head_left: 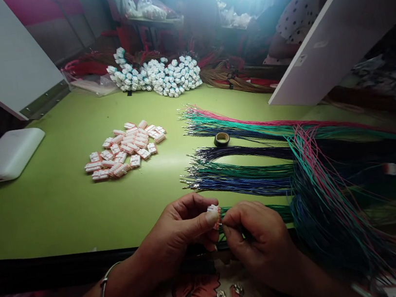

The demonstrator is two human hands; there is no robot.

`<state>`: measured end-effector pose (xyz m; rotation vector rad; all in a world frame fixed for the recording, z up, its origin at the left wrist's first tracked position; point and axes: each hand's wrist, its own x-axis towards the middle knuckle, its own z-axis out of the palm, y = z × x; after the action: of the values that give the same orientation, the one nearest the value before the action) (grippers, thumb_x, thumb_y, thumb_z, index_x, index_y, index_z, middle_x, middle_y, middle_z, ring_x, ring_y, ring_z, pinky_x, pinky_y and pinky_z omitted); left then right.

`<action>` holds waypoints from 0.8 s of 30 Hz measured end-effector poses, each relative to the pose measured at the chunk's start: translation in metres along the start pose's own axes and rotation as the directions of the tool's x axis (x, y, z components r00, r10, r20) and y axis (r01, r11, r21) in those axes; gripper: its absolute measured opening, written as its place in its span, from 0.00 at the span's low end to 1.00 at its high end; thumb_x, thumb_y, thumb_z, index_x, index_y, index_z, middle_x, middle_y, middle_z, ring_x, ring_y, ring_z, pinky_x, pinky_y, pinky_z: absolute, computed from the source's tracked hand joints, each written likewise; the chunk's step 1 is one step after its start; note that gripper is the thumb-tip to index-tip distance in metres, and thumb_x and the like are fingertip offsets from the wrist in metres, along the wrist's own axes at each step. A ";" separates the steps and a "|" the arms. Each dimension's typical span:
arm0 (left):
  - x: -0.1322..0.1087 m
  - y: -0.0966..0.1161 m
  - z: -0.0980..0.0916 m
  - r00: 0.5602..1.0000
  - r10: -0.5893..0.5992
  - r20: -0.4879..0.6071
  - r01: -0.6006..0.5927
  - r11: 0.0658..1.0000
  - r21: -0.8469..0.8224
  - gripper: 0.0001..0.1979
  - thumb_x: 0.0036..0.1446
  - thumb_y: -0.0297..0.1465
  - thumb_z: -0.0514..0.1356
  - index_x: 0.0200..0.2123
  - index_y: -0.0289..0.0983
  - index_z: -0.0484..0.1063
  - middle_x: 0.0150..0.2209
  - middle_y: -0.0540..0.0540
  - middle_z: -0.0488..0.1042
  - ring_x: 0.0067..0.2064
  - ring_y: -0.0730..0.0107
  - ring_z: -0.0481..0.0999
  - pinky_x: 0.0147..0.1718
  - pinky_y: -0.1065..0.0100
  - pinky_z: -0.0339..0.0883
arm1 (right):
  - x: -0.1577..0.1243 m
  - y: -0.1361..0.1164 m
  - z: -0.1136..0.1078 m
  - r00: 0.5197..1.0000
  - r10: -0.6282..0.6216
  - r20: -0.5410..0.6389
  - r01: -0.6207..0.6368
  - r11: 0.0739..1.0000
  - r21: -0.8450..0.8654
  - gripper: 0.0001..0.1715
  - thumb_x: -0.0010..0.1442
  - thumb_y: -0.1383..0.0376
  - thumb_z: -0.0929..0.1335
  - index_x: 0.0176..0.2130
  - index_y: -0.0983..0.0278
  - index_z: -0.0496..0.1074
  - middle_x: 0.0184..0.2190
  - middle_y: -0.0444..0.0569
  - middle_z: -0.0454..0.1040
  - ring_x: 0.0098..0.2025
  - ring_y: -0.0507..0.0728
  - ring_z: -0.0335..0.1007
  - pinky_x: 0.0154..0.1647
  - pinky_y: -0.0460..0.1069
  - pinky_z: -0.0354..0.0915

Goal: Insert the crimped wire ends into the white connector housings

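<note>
So the left hand (175, 233) has a white-and-pink plastic connector (214, 216) pinched between thumb and fingers, right hand (255, 243) pinching green wires (256, 213) right at it. More connectors (124, 149) sit piled around 11 o'clock, colored wire bundles (245, 171) around 2 o'clock.

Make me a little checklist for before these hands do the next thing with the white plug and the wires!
Left hand pinching the white connector housing: ok.
Right hand holding a green wire at the housing: ok.
Wire tip seated in its housing slot: cannot tell, fingers hide it.
Pile of spare connector housings within reach on the green table: ok.
Pink and teal wires lying untangled: not ok, they cross in a heap.
</note>
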<state>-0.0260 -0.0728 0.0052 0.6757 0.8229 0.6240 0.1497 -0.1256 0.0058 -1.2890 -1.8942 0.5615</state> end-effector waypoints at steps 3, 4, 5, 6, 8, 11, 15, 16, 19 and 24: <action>0.000 -0.001 0.000 1.000 -0.004 0.007 0.004 1.000 -0.005 0.12 0.48 0.32 0.71 0.35 0.36 0.75 0.24 0.51 0.74 0.23 0.75 0.72 0.21 0.74 0.68 | 0.002 0.000 0.001 1.000 -0.013 0.006 0.013 1.000 -0.003 0.09 0.60 0.75 0.65 0.31 0.62 0.66 0.26 0.40 0.70 0.29 0.51 0.63 0.33 0.49 0.54; 0.000 -0.001 0.000 1.000 -0.007 0.006 0.007 1.000 -0.009 0.12 0.49 0.32 0.71 0.35 0.36 0.74 0.24 0.51 0.74 0.23 0.76 0.72 0.21 0.74 0.68 | 0.002 0.000 0.000 1.000 0.001 0.010 -0.001 1.000 0.011 0.09 0.60 0.74 0.65 0.31 0.62 0.67 0.26 0.40 0.71 0.29 0.51 0.64 0.33 0.49 0.54; 0.000 -0.001 0.000 1.000 -0.010 0.004 0.010 1.000 -0.011 0.12 0.49 0.33 0.71 0.35 0.36 0.74 0.25 0.51 0.74 0.23 0.76 0.72 0.21 0.74 0.69 | 0.003 0.000 0.000 1.000 0.023 0.016 -0.023 0.999 0.031 0.08 0.60 0.74 0.65 0.31 0.62 0.67 0.26 0.41 0.71 0.29 0.51 0.64 0.33 0.49 0.55; -0.001 0.000 -0.001 1.000 -0.014 0.002 0.014 1.000 -0.012 0.11 0.50 0.33 0.71 0.35 0.36 0.74 0.25 0.51 0.74 0.23 0.76 0.72 0.22 0.74 0.69 | 0.003 0.001 0.000 0.999 0.047 0.024 -0.048 0.997 0.053 0.08 0.60 0.73 0.65 0.31 0.62 0.67 0.26 0.41 0.70 0.29 0.51 0.64 0.33 0.49 0.55; -0.001 0.000 -0.001 1.000 -0.018 -0.001 0.018 1.000 -0.013 0.11 0.50 0.32 0.70 0.35 0.36 0.74 0.25 0.51 0.74 0.23 0.76 0.72 0.22 0.74 0.69 | 0.002 0.002 -0.001 0.995 0.087 0.038 -0.090 0.993 0.079 0.08 0.61 0.72 0.65 0.30 0.62 0.66 0.26 0.41 0.70 0.29 0.51 0.64 0.33 0.48 0.56; -0.001 0.000 -0.002 1.000 -0.021 -0.001 0.021 1.000 -0.022 0.12 0.49 0.32 0.71 0.35 0.36 0.74 0.25 0.51 0.74 0.22 0.76 0.72 0.21 0.74 0.69 | 0.001 0.003 0.000 0.996 0.075 0.050 -0.077 0.996 0.047 0.08 0.62 0.71 0.64 0.30 0.62 0.65 0.26 0.42 0.69 0.29 0.52 0.63 0.32 0.49 0.55; -0.001 -0.002 -0.001 1.000 -0.025 0.002 0.025 0.999 -0.022 0.12 0.49 0.32 0.71 0.34 0.36 0.73 0.25 0.51 0.74 0.22 0.77 0.72 0.21 0.74 0.70 | 0.000 0.002 0.001 0.998 -0.028 0.055 0.030 0.999 -0.033 0.08 0.63 0.72 0.62 0.31 0.62 0.65 0.26 0.43 0.69 0.29 0.53 0.62 0.32 0.50 0.54; -0.001 -0.002 -0.001 1.000 -0.025 0.009 0.025 1.000 -0.010 0.12 0.49 0.32 0.71 0.34 0.36 0.73 0.25 0.51 0.74 0.22 0.76 0.72 0.21 0.74 0.70 | 0.000 0.002 0.001 0.997 -0.048 0.061 0.051 0.998 -0.044 0.08 0.63 0.72 0.62 0.31 0.63 0.65 0.26 0.44 0.69 0.29 0.53 0.62 0.32 0.50 0.53; -0.001 -0.004 0.000 1.000 -0.017 0.026 0.016 1.000 0.015 0.11 0.50 0.32 0.70 0.34 0.35 0.73 0.25 0.50 0.75 0.22 0.76 0.72 0.22 0.74 0.71 | 0.000 0.001 0.002 0.995 -0.062 0.080 0.065 0.997 -0.036 0.08 0.63 0.73 0.62 0.33 0.62 0.67 0.27 0.43 0.71 0.30 0.53 0.63 0.33 0.50 0.53; -0.001 -0.003 0.000 1.000 -0.020 0.001 0.020 1.000 -0.016 0.11 0.50 0.32 0.70 0.35 0.36 0.73 0.24 0.51 0.75 0.22 0.77 0.72 0.21 0.75 0.71 | -0.001 0.003 0.002 0.998 0.026 0.051 -0.030 0.997 0.070 0.07 0.63 0.72 0.64 0.34 0.62 0.67 0.29 0.42 0.72 0.31 0.53 0.65 0.34 0.50 0.55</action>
<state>-0.0265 -0.0755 0.0035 0.6526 0.8222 0.6112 0.1502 -0.1248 0.0021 -1.2684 -1.8821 0.6747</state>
